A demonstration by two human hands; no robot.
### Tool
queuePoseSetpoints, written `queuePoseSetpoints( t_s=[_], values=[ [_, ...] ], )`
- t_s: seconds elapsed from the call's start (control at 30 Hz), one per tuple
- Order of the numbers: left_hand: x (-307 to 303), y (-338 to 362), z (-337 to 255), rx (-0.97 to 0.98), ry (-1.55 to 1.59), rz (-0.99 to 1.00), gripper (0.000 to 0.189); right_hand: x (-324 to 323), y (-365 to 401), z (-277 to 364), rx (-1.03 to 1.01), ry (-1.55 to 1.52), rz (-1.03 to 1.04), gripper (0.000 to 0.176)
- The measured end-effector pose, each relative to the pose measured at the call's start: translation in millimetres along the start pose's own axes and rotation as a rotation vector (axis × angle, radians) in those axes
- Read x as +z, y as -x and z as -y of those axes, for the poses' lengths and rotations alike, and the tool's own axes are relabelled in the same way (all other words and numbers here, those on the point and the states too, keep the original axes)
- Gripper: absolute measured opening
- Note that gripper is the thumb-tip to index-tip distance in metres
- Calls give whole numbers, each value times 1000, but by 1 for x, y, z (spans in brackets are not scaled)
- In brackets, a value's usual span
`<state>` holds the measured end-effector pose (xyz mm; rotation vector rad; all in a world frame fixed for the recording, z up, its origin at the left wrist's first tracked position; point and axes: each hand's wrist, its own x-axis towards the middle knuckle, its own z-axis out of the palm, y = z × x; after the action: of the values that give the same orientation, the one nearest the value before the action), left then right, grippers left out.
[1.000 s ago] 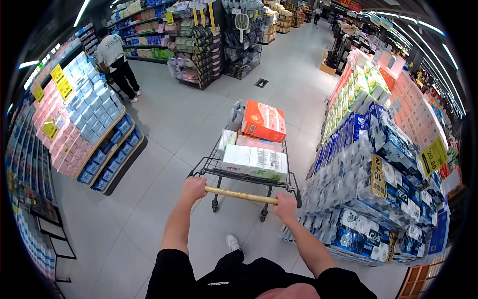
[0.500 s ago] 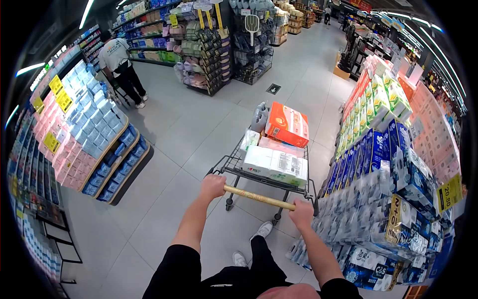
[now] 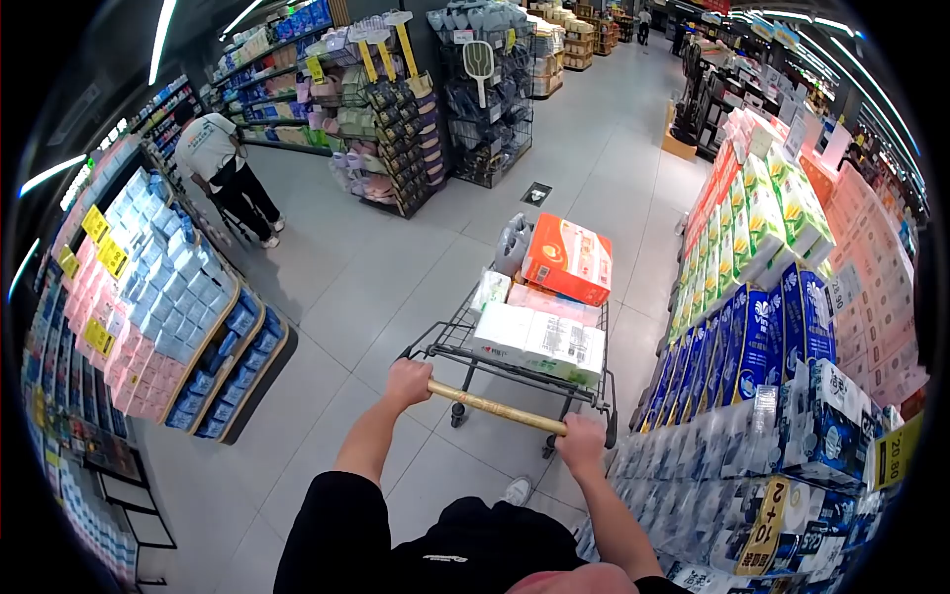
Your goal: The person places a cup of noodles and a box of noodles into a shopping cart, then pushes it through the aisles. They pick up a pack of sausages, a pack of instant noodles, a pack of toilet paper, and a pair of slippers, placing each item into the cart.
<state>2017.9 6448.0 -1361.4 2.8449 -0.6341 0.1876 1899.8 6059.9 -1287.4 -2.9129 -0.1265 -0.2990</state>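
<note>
Both my hands grip the yellow handle [image 3: 495,407] of a shopping cart [image 3: 450,348] in front of me. My left hand [image 3: 408,384] is wrapped round the left end of the bar, and my right hand [image 3: 581,442] closes round its right end. In the cart, a white multi-pack of paper [image 3: 539,340] lies nearest the handle. Behind it are a flat pink pack [image 3: 556,303] and an upright orange-red box [image 3: 568,259]. A small white-and-green pack [image 3: 490,292] and a grey plastic-wrapped item [image 3: 513,243] sit along the left side.
Stacked blue tissue packs [image 3: 757,332] and plastic-wrapped rolls [image 3: 712,436] rise close on my right. A tiered display of pink and blue packs [image 3: 183,287] stands left. Beyond it a person [image 3: 223,168] bends forward. Slipper racks [image 3: 386,129] stand ahead, beside a tiled aisle [image 3: 594,139].
The cart and I have moved forward along the aisle; the side displays have slid closer and lower in view. Both hands keep their hold on the handle. My feet have shifted in a step.
</note>
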Motion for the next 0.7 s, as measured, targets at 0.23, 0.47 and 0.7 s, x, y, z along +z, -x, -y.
queuePoseSetpoints(
  t_s=[0.23, 0.47, 0.7],
  values=[
    [5, -42, 6, 45, 25, -25, 15, 11, -37, -20, -20, -39, -27, 19],
    [17, -86, 18, 80, 61, -54, 16, 9, -80, -35, -5, -30, 104, 18],
    [5, -111, 14, 14, 141, 154, 15, -16, -140, -62, 73, -203, 899, 48]
  ],
)
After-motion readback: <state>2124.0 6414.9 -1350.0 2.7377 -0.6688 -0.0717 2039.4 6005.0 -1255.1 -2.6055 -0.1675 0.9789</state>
